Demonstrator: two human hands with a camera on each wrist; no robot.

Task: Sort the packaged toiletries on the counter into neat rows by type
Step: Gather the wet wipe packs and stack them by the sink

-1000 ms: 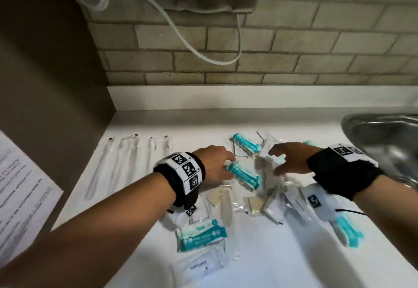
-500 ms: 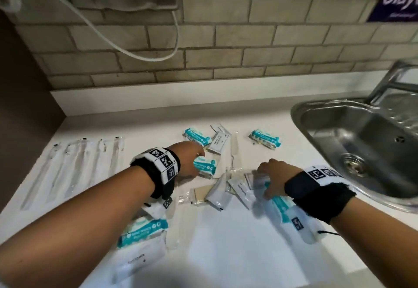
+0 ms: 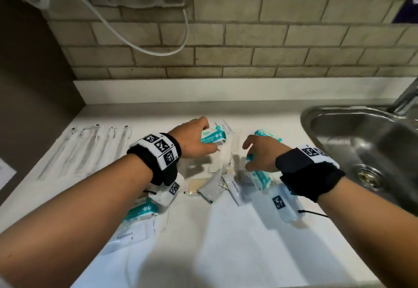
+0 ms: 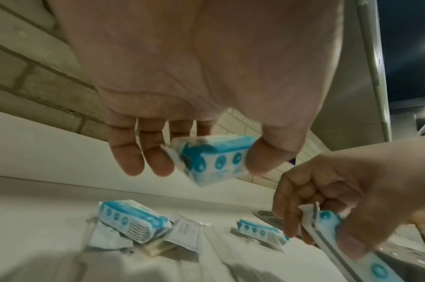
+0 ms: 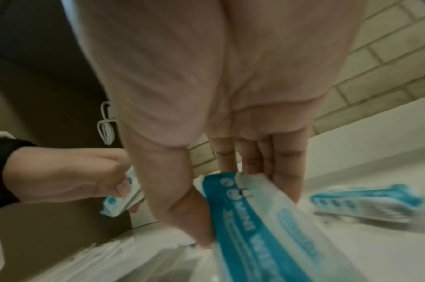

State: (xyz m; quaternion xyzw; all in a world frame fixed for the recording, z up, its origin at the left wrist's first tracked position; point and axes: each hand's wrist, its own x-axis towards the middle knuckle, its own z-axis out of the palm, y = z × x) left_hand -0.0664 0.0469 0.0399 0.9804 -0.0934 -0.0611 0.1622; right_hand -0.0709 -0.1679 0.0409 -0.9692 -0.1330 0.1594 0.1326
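Teal-and-white wipe packs, white sachets and clear packets lie jumbled on the white counter [image 3: 226, 242]. My left hand [image 3: 200, 136] pinches one small teal wipe pack [image 4: 213, 156] between thumb and fingers, lifted above the pile's far side. My right hand [image 3: 251, 156] grips a longer teal pack [image 5: 254, 219] just right of the pile. Two more teal packs [image 4: 131, 219] [image 4: 262, 230] rest on the counter beyond the hands. A further teal pack [image 3: 140, 211] and a white toothpaste sachet [image 3: 129, 235] lie under my left forearm.
A row of several long clear-wrapped items [image 3: 90, 149] lies at the counter's left. Grey and white sachets [image 3: 210, 188] sit between my wrists. A steel sink [image 3: 362, 152] lies to the right, a brick wall [image 3: 248, 50] behind, and a dark panel [image 3: 34, 84] on the left.
Both hands have lifted off the pile, each with a teal pack. The left hand moved toward the wall; the right hand rose slightly.
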